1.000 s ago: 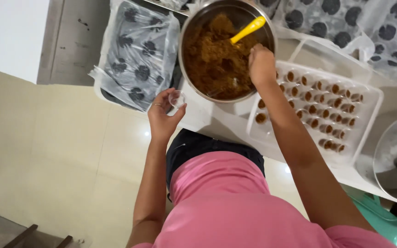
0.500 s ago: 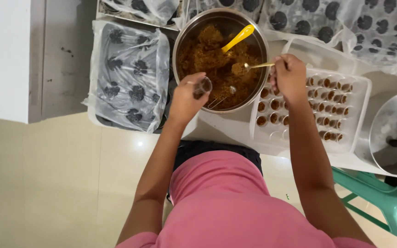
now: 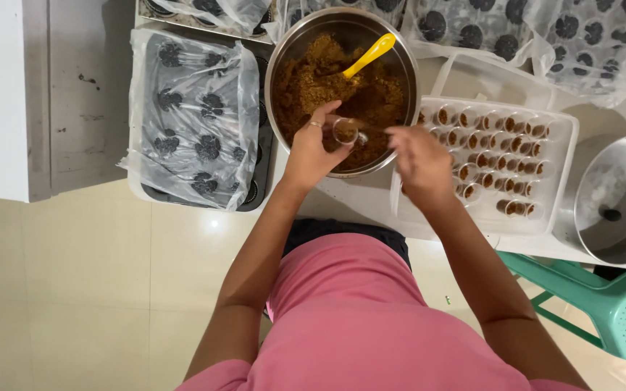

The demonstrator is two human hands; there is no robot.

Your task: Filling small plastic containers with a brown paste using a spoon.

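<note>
Head view looked straight down over a pink shirt (image 3: pixel 371 318) at a white counter (image 3: pixel 356 199) crowded with trays. The left hand (image 3: pixel 311 148) was closed around a small clear cup (image 3: pixel 345 131), holding it over the near rim of a large steel bowl (image 3: pixel 342 87), probably so that any spill would drop back into the brown crumbly mixture (image 3: pixel 313 80) inside. The right hand (image 3: pixel 420 161) was pinched shut on what looked like a thin spoon handle (image 3: pixel 371 130) reaching toward the cup's mouth; the spoon's tip was too small to make out. A yellow spoon (image 3: pixel 371 55) leaned in the mixture at the far side of the bowl, untouched.

Just right of the bowl sat a white plastic tray (image 3: pixel 556 181) with rows of filled small cups (image 3: pixel 501 156) lying close together, within easy reach of the right hand. Left of the bowl, a dark muffin pan (image 3: pixel 193 123) with dark round pieces lay under a clear plastic sheet, seemingly as a cover; similar covered pans (image 3: pixel 530 32) stood at the far edge. A steel lid (image 3: pixel 617 199) rested upside down at the right. Below the counter were pale glossy floor tiles (image 3: pixel 74 289) and a teal plastic stool (image 3: pixel 610 304).
</note>
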